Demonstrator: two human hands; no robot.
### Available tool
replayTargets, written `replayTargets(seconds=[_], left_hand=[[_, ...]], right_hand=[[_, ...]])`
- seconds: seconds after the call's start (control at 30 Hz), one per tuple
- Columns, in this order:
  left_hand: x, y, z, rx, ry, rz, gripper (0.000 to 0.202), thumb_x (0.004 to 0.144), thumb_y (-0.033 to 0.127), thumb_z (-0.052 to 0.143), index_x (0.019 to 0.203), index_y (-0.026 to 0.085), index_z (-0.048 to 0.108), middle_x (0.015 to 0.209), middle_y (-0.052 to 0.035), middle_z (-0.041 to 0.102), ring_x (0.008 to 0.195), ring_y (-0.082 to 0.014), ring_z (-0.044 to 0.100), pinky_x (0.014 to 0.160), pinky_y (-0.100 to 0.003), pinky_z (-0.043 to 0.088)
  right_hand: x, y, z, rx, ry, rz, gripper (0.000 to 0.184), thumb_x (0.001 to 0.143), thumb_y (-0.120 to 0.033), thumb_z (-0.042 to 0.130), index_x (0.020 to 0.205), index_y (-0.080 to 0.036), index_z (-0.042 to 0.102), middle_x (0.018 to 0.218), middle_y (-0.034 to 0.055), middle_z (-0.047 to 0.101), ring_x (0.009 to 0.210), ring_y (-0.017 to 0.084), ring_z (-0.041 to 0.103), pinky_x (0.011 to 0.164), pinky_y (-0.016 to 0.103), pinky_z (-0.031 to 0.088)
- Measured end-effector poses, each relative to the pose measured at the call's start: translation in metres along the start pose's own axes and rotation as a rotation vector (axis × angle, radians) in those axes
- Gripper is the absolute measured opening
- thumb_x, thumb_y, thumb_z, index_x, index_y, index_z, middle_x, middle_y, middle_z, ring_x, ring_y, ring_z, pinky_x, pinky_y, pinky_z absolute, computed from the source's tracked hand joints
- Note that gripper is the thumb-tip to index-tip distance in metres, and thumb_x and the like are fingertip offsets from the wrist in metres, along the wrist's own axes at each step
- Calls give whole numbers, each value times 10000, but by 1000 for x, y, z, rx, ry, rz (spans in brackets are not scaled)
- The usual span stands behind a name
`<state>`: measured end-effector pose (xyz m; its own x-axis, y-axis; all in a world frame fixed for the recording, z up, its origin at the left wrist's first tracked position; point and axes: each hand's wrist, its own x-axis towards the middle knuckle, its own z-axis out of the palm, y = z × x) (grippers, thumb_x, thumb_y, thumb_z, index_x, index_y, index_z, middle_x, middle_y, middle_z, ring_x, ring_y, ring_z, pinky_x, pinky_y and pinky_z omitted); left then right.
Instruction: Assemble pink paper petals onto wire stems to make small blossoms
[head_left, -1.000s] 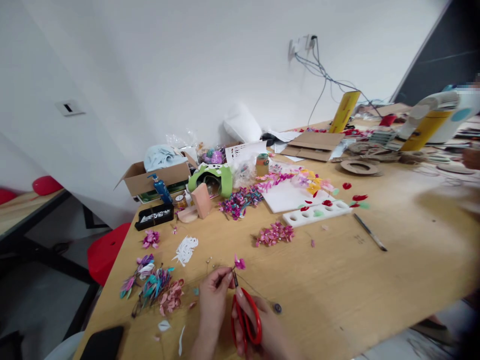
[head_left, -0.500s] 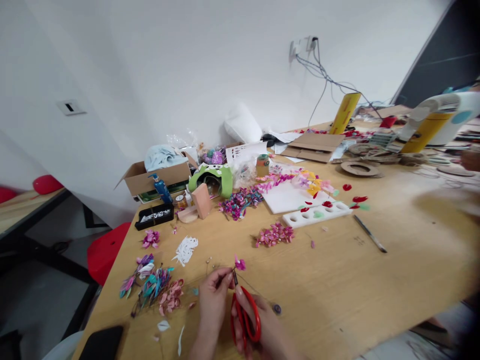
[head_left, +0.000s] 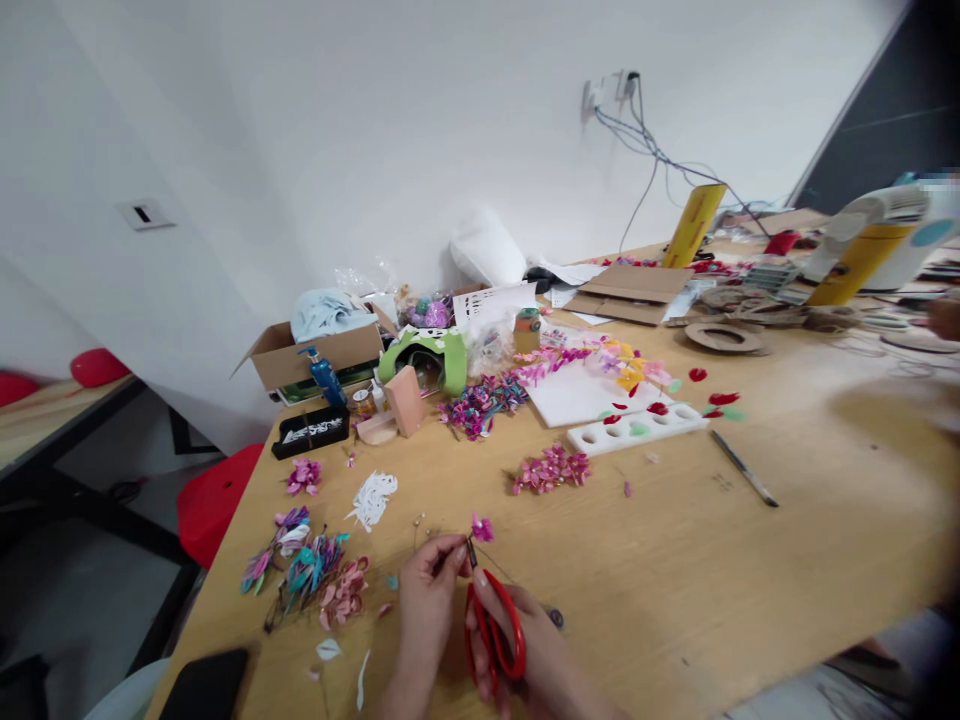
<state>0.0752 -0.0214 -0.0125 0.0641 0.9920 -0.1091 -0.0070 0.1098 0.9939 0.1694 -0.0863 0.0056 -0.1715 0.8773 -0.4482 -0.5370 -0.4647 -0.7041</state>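
My left hand (head_left: 426, 588) is closed in a pinch near the thin stem of a small magenta artificial flower (head_left: 482, 528), whose petals show just above my fingertips. My right hand (head_left: 541, 645) is wrapped round red-handled scissors (head_left: 517, 628). Their dark blades point up and lie at the stem, beside my left fingertips; whether the blades touch the stem I cannot make out. A small dark spool (head_left: 555, 618) lies just right of my right hand. Beyond the flower is a bunch of pink flowers (head_left: 551, 470).
Left of my hands lie coloured petal bundles (head_left: 315, 565), white strips (head_left: 373, 500) and a black phone-like slab (head_left: 204, 685). A white holed block (head_left: 637, 430) and a brush (head_left: 744, 468) lie right. Boxes, a blue pump bottle (head_left: 324, 376) and cardboard (head_left: 628, 293) stand toward the wall.
Almost nothing differs. The whole view has shifted slightly; both hands keep their hold, with the scissors still at the flower's stem.
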Motion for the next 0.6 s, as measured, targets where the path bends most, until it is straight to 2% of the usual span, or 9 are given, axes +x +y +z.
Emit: replayTargets(seconds=[0.27, 0.4, 0.6], left_hand=[[0, -5, -2, 46, -29, 29, 146, 702, 265, 637, 767, 168, 724, 663, -29, 667, 631, -161, 577, 647, -251, 459], [0, -4, -3, 59, -39, 36, 146, 706, 248, 626, 771, 163, 725, 666, -37, 672, 628, -165, 581, 643, -254, 462], [2, -6, -2, 78, -31, 70, 159, 706, 242, 612, 782, 157, 724, 680, -47, 682, 619, -168, 589, 637, -265, 473]], right_hand=[[2, -3, -3, 11, -15, 46, 704, 649, -764, 542, 912, -112, 565, 509, 3, 599, 289, 108, 507, 215, 160, 333], [0, -4, -4, 0, -23, 31, 681, 698, -761, 491, 893, -114, 574, 433, -21, 548, 278, 101, 484, 222, 147, 323], [1, -2, -8, 6, -16, 18, 654, 691, -750, 516, 851, -118, 568, 354, -41, 484, 265, 94, 445, 201, 132, 288]])
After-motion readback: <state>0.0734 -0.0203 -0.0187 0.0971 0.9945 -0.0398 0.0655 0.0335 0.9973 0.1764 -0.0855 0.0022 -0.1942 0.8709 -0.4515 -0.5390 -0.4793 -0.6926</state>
